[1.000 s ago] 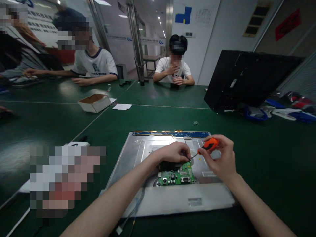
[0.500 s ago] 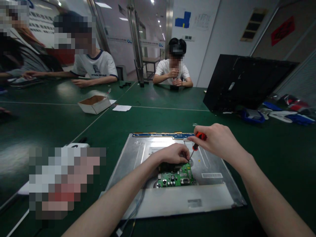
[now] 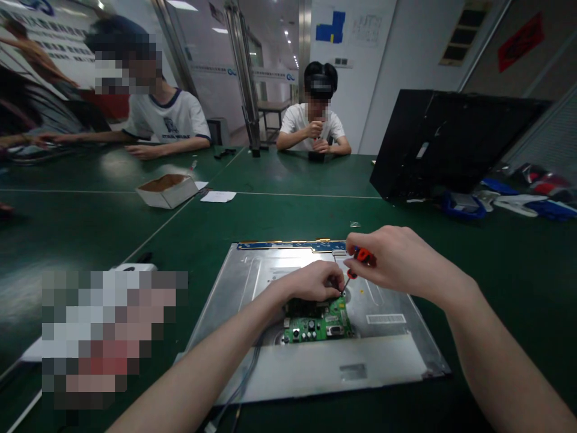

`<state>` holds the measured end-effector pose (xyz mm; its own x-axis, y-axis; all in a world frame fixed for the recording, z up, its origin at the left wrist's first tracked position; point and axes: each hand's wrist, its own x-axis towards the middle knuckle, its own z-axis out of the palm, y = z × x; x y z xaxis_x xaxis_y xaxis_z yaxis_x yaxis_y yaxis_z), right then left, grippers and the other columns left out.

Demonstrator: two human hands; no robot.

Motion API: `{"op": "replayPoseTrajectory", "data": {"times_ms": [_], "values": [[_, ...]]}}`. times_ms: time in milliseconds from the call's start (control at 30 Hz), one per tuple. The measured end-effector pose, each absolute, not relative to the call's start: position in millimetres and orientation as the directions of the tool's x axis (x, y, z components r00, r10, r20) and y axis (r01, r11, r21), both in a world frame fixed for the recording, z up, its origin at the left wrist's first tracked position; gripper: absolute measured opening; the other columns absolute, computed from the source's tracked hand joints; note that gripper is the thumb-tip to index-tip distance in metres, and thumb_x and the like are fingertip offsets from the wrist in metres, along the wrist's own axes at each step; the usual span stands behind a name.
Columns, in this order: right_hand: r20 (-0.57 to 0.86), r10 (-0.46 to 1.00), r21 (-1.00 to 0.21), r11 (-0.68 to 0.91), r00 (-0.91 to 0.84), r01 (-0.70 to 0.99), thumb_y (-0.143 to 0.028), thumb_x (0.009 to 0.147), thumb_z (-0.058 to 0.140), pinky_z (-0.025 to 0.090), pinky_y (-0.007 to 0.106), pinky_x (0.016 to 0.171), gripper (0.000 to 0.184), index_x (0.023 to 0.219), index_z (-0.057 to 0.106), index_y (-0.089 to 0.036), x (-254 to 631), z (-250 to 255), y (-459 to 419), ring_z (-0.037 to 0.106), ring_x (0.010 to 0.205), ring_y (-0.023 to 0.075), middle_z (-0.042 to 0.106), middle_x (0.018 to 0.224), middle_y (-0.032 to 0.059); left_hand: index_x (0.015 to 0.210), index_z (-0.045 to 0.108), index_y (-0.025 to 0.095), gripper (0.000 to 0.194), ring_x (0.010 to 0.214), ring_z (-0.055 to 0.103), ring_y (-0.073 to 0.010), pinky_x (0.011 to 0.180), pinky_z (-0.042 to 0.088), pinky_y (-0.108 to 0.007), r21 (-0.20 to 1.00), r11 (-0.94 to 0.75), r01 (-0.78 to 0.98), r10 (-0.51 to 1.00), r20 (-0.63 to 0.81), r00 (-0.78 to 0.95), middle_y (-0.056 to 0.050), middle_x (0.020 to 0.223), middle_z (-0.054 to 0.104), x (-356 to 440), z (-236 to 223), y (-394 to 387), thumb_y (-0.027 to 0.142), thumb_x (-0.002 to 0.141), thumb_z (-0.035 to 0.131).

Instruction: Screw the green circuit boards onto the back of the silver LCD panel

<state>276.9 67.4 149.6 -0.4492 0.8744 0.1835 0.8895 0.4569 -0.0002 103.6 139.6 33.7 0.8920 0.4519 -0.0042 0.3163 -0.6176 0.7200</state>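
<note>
A flat metal display panel lies on the green table, with a green circuit board on its middle and a narrow blue board along its far edge. My right hand grips the red and black handle of a screwdriver, tilted so that its tip meets the far right corner of the green board. Beside that tip, my left hand is closed, its fingertips pinched near the corner. Whatever is between them is too small or hidden to name. Cables run out from under my left forearm.
A white open box and a paper slip lie beyond the panel at left. A large black panel stands at right, near blue and white tools. Two people sit across the table; others are at far left.
My right hand has turned slightly about the screwdriver handle, while its tip stays at the board corner. My left hand keeps its place. The whole view has shifted a little.
</note>
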Motion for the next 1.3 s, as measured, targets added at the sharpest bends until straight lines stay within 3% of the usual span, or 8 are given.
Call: {"op": "replayPoseTrajectory", "data": {"times_ms": [100,267,433,533,733,933,1167,1300], "values": [[0.180,0.861,-0.026,0.487,-0.475,0.873,-0.033,0.082,0.065,0.027,0.026,0.047,0.012,0.088,0.060,-0.023,277,150,65,0.054,0.055,0.0143,0.064,0.067,-0.0018,0.084,0.064,0.015,0.012,0.077,0.059,-0.0166,0.071,0.045,-0.026,0.716,-0.625,0.312,0.449,0.002,0.894,-0.002,0.082,0.064,103,33,140,0.009,0.074,0.063],[0.196,0.860,-0.011,0.483,-0.472,0.876,-0.047,0.086,0.063,0.027,0.027,0.046,0.022,0.088,0.066,-0.025,274,150,61,0.055,0.053,0.0160,0.063,0.060,-0.0006,0.085,0.063,0.016,0.013,0.079,0.060,-0.0174,0.074,0.045,-0.028,0.724,-0.621,0.301,0.439,0.003,0.899,-0.002,0.085,0.065,103,33,140,0.008,0.074,0.062],[0.160,0.871,-0.013,0.472,-0.464,0.882,-0.031,0.086,0.061,0.029,0.026,0.047,0.007,0.087,0.062,-0.024,270,152,58,0.056,0.056,0.0155,0.066,0.069,-0.0006,0.085,0.063,0.015,0.014,0.078,0.060,-0.0179,0.074,0.046,-0.029,0.748,-0.583,0.316,0.458,-0.019,0.889,-0.002,0.083,0.066,105,30,142,0.008,0.073,0.063],[0.153,0.868,-0.040,0.484,-0.473,0.874,-0.025,0.082,0.062,0.029,0.026,0.049,0.012,0.092,0.057,-0.023,270,153,57,0.056,0.058,0.0147,0.066,0.071,-0.0017,0.085,0.062,0.015,0.014,0.076,0.060,-0.0176,0.073,0.046,-0.028,0.767,-0.560,0.313,0.471,-0.017,0.882,-0.003,0.083,0.066,105,29,142,0.009,0.072,0.065],[0.186,0.858,0.006,0.487,-0.479,0.874,-0.041,0.087,0.060,0.025,0.026,0.048,0.016,0.093,0.059,-0.026,270,151,59,0.057,0.058,0.0162,0.066,0.069,-0.0015,0.079,0.061,0.016,0.013,0.076,0.059,-0.0165,0.073,0.045,-0.028,0.774,-0.566,0.284,0.456,0.007,0.890,-0.001,0.079,0.063,105,30,142,0.006,0.071,0.065],[0.141,0.881,-0.001,0.456,-0.451,0.890,-0.029,0.087,0.057,0.026,0.025,0.050,0.007,0.091,0.056,-0.023,269,154,62,0.055,0.060,0.0143,0.064,0.071,-0.0012,0.078,0.060,0.015,0.010,0.070,0.057,-0.0139,0.068,0.044,-0.025,0.805,-0.524,0.279,0.451,-0.016,0.892,0.001,0.075,0.061,105,28,142,0.006,0.074,0.064],[0.130,0.891,0.042,0.433,-0.434,0.901,-0.040,0.090,0.054,0.026,0.025,0.050,0.016,0.090,0.058,-0.025,273,154,65,0.054,0.058,0.0158,0.062,0.067,-0.0010,0.081,0.062,0.015,0.012,0.071,0.057,-0.0137,0.066,0.042,-0.024,0.781,-0.566,0.263,0.447,0.023,0.894,0.001,0.077,0.062,104,33,140,0.005,0.075,0.065],[0.134,0.885,0.032,0.446,-0.446,0.895,-0.033,0.089,0.054,0.026,0.025,0.050,0.010,0.089,0.058,-0.025,272,153,66,0.053,0.057,0.0151,0.062,0.065,-0.0017,0.081,0.062,0.014,0.009,0.069,0.057,-0.0138,0.066,0.043,-0.024,0.769,-0.579,0.270,0.447,0.022,0.894,0.000,0.076,0.062,104,33,139,0.007,0.076,0.064]]}}
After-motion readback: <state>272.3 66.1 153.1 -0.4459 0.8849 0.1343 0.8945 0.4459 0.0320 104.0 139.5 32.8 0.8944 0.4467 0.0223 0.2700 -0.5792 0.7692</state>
